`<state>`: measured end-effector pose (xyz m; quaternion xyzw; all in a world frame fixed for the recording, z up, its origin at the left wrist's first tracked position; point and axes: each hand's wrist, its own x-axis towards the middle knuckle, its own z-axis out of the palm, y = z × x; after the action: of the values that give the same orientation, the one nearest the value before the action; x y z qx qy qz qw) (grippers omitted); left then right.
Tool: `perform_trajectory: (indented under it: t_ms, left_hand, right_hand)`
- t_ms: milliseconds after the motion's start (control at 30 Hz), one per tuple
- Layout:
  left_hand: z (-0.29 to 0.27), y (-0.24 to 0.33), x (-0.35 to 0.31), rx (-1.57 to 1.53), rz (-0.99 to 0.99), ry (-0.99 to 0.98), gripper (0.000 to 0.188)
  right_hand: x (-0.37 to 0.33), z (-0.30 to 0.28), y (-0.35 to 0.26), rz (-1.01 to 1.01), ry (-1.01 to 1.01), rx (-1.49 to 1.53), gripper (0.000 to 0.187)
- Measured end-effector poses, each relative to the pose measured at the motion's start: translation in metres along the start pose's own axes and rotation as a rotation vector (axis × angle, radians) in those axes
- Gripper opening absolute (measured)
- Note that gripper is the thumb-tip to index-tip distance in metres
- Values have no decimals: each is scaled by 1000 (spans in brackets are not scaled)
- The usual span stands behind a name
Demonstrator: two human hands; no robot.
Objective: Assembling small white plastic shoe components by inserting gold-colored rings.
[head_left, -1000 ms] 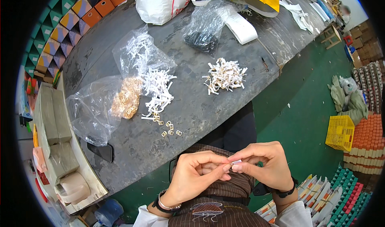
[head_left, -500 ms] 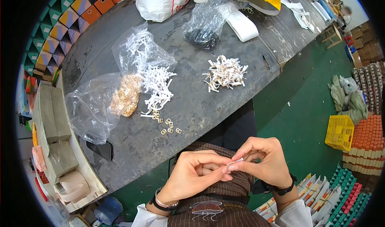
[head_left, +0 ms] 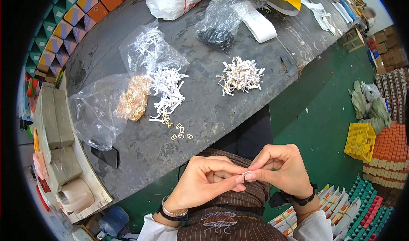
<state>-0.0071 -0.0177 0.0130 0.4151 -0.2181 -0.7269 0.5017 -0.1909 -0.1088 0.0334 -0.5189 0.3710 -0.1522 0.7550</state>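
Note:
Over my lap, beyond the table's near edge, my left hand (head_left: 209, 182) and my right hand (head_left: 283, 169) meet fingertip to fingertip. Thumb and forefinger of each are pinched on a small white strip (head_left: 246, 173); whether a buckle is on it is hidden by the fingers. On the table ahead lies a heap of white strips with gold buckles (head_left: 241, 75). Loose white strips (head_left: 168, 87) spill from a clear bag further left. Beside them, gold buckles (head_left: 137, 99) fill part of another clear bag, with several loose buckles (head_left: 180, 135) nearer me.
A phone (head_left: 105, 156) lies at the dark table's (head_left: 204, 113) left near edge. A clear bag with black contents (head_left: 217, 36), a wide white band (head_left: 260, 30) and a white sack (head_left: 172, 2) sit further back. A yellow crate (head_left: 360, 142) stands on the floor to the right.
Less of the white strip shows between my fingers, and my fingertips have drawn closer together. Both hands stay over my lap; the things on the table have not moved.

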Motion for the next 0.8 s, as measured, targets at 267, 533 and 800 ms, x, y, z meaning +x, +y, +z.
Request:
perform_trajectory:
  t_ms: [267,533,800]
  left_hand:
    - [7,4,0,162,54,84,17]
    - [9,-3,0,178,70,236,11]
    - [5,-1,-2,268,57,170,10]
  right_hand:
    - [-1,6,-6,-46,80,-273,12]
    - [1,6,-13,-160,72,-532,7]
    - [-1,5,-10,-103,40,-367,8]
